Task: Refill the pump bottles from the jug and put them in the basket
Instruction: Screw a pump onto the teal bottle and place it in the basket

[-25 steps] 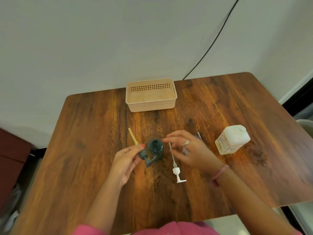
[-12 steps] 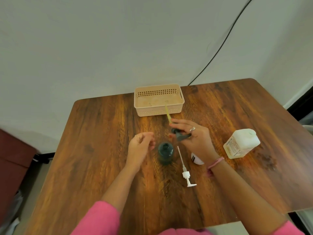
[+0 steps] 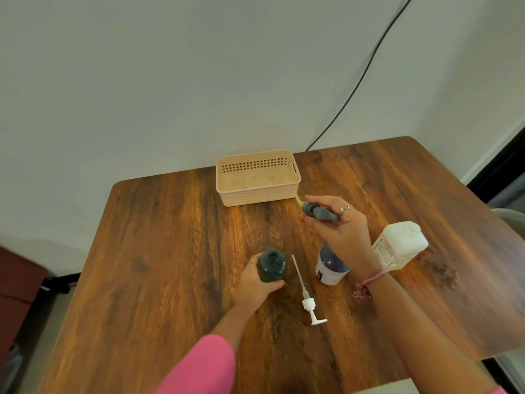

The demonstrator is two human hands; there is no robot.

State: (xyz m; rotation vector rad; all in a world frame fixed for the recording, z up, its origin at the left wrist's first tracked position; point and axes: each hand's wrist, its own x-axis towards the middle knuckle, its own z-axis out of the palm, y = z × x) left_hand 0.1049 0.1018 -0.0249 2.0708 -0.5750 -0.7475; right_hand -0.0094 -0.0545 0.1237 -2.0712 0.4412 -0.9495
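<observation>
Your wooden desk [image 3: 176, 251] carries a beige perforated basket [image 3: 257, 194] at its far edge. Nearer you stands an uncapped dark green bottle [image 3: 271, 265], with a white pump head and tube [image 3: 305, 294] lying flat just to its right. Beyond that stand a white bottle with a purple top [image 3: 331, 268] and a white jug [image 3: 397, 245].

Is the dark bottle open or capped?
Open. The dark bottle stands upright in the left hand, neck bare; its dark pump head is off, held in the right hand.
</observation>
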